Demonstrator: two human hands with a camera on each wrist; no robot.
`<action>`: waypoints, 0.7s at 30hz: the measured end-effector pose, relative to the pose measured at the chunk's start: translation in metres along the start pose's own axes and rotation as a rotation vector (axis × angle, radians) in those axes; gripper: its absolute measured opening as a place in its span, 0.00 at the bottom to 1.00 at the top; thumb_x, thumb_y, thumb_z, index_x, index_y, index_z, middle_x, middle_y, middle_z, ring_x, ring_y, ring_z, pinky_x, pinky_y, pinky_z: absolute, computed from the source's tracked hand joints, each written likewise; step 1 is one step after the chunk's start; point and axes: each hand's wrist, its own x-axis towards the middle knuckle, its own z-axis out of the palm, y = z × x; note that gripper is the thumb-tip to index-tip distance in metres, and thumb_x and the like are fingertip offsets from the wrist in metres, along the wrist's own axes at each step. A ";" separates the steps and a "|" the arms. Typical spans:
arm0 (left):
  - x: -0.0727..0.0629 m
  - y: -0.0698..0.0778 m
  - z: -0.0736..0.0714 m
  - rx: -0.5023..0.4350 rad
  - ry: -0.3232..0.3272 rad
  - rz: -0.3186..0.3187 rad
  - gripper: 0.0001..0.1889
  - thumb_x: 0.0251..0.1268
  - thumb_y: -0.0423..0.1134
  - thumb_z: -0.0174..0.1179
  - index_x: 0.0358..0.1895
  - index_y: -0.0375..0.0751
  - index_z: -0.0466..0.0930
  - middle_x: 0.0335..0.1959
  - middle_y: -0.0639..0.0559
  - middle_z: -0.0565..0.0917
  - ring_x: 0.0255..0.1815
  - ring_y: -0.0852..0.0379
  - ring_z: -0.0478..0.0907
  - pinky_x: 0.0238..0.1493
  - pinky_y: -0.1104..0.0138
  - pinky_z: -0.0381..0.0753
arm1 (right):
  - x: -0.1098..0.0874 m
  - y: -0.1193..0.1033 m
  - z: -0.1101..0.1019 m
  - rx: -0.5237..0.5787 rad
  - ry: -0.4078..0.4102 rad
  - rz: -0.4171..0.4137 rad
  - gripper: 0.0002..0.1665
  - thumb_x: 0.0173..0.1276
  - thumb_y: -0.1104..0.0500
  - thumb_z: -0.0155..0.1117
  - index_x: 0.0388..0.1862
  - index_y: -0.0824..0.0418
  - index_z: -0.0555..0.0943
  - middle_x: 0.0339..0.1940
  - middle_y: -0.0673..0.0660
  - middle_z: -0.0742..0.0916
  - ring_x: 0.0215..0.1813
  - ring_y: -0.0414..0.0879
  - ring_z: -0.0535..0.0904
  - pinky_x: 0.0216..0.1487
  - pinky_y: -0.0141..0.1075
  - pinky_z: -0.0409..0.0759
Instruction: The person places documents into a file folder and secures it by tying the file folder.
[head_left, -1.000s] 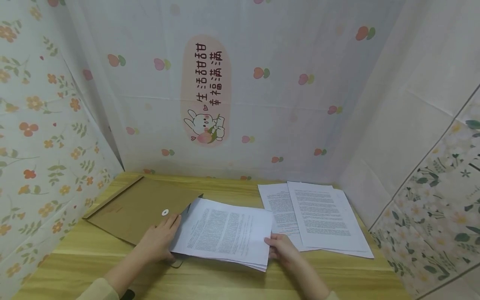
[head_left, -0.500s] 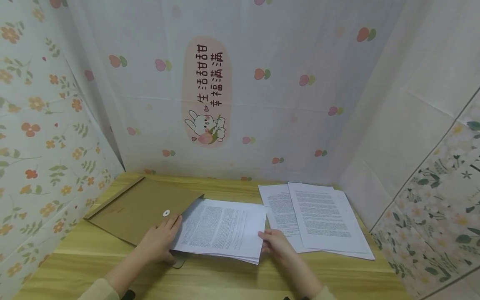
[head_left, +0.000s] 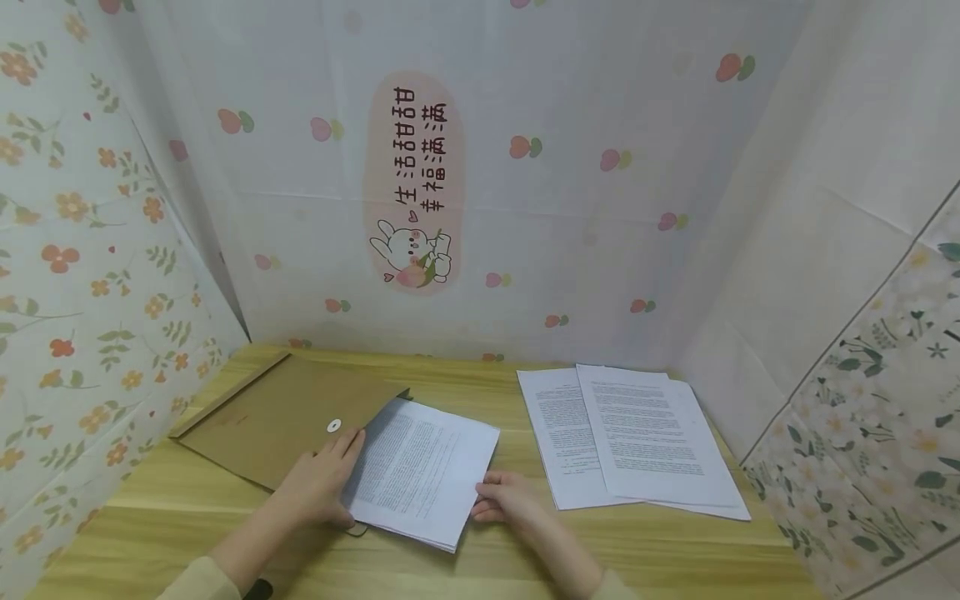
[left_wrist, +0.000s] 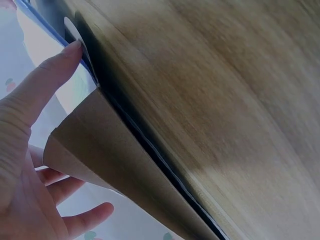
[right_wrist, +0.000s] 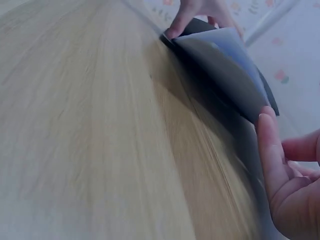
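A brown kraft document envelope (head_left: 255,417) lies on the left of the table, with a white round button (head_left: 334,426) near its mouth. My left hand (head_left: 318,483) holds the mouth: fingers lie over the top panel, while the thumb (left_wrist: 60,65) presses at the lower corner. A stack of printed sheets (head_left: 450,458) goes partway into the envelope; its inner part is hidden. At the stack's outer edge is my right hand (head_left: 510,504), its fingertips touching the edge. In the right wrist view the sheets (right_wrist: 220,65) bow between the hands, and one fingertip meets their corner.
More printed sheets (head_left: 645,433) lie overlapping at the right of the wooden table (head_left: 637,554). Patterned cloth (head_left: 570,233) hangs behind the table, with floral cloth at both sides.
My right hand has moved left, and the stack has slid further into the envelope and turned slightly. The fingers now sit at the stack's edge. My left hand and the envelope have hardly moved.
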 end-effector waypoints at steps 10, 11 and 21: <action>0.000 0.000 0.000 0.005 0.006 0.002 0.67 0.17 0.59 0.80 0.67 0.22 0.59 0.65 0.29 0.65 0.63 0.36 0.66 0.43 0.43 0.76 | 0.017 -0.003 0.023 0.023 0.016 -0.018 0.12 0.66 0.68 0.58 0.44 0.77 0.75 0.26 0.59 0.83 0.26 0.43 0.83 0.33 0.35 0.84; 0.000 0.001 -0.001 0.007 0.007 0.003 0.67 0.17 0.59 0.80 0.67 0.22 0.59 0.65 0.29 0.65 0.63 0.36 0.66 0.43 0.43 0.76 | 0.019 -0.003 0.026 0.020 0.020 -0.018 0.11 0.66 0.68 0.58 0.43 0.76 0.75 0.25 0.58 0.84 0.26 0.43 0.83 0.32 0.35 0.84; 0.000 0.004 -0.007 -0.012 -0.014 0.004 0.67 0.19 0.60 0.80 0.67 0.22 0.58 0.65 0.29 0.65 0.62 0.36 0.67 0.43 0.42 0.76 | 0.041 -0.005 0.056 0.036 0.067 -0.005 0.06 0.65 0.68 0.60 0.37 0.73 0.78 0.21 0.58 0.84 0.23 0.43 0.82 0.29 0.34 0.83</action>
